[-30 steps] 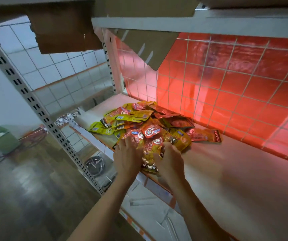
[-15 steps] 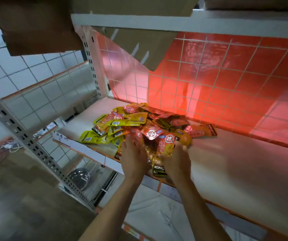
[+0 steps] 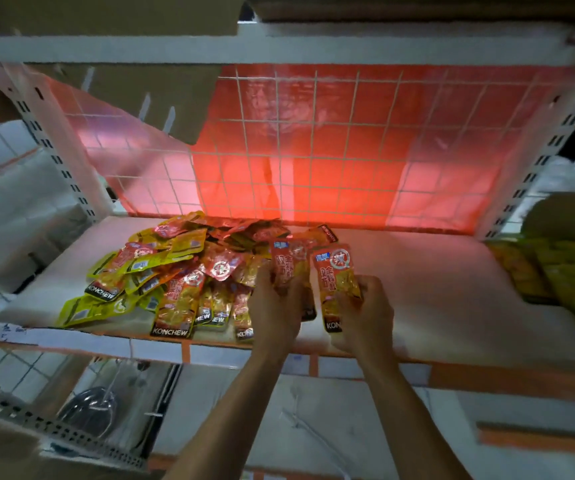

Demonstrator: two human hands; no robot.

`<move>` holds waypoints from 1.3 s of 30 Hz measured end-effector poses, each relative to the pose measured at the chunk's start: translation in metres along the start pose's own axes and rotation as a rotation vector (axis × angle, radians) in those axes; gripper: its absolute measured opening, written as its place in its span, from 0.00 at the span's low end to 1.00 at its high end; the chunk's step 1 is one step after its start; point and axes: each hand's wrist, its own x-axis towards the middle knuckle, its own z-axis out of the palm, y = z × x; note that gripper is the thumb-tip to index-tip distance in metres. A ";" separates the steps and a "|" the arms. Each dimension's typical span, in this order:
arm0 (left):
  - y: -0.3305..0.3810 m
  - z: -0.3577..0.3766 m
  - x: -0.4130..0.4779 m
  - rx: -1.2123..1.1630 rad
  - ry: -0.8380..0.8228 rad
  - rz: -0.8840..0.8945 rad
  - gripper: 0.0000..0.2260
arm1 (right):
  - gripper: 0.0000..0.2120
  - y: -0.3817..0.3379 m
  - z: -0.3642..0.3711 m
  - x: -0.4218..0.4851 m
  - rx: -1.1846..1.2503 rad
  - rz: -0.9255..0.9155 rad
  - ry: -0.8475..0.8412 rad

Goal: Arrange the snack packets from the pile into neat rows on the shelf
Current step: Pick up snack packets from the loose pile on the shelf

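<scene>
Left hand (image 3: 275, 308) fingers curl round one red snack packet (image 3: 284, 268), right hand (image 3: 365, 317) grips another; lay both flat, edges aligned, right of the pile (image 3: 175, 268).

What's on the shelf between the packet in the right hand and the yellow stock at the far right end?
Nothing: the head view shows only bare white shelf between that packet and the yellow stock.
</scene>
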 end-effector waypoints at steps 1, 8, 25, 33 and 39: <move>0.004 0.010 -0.004 -0.013 -0.030 0.017 0.08 | 0.11 0.004 -0.012 0.002 0.004 0.011 0.031; 0.034 0.091 -0.041 -0.063 -0.217 -0.044 0.09 | 0.08 0.040 -0.115 0.012 0.050 0.145 0.202; 0.151 0.333 -0.225 -0.192 -0.575 -0.128 0.10 | 0.04 0.143 -0.419 0.023 -0.019 0.221 0.425; 0.180 0.427 -0.270 -0.196 -0.734 -0.192 0.03 | 0.06 0.196 -0.510 0.037 0.109 0.309 0.538; 0.201 0.515 -0.285 -0.149 -0.867 -0.149 0.07 | 0.10 0.238 -0.565 0.076 0.100 0.383 0.609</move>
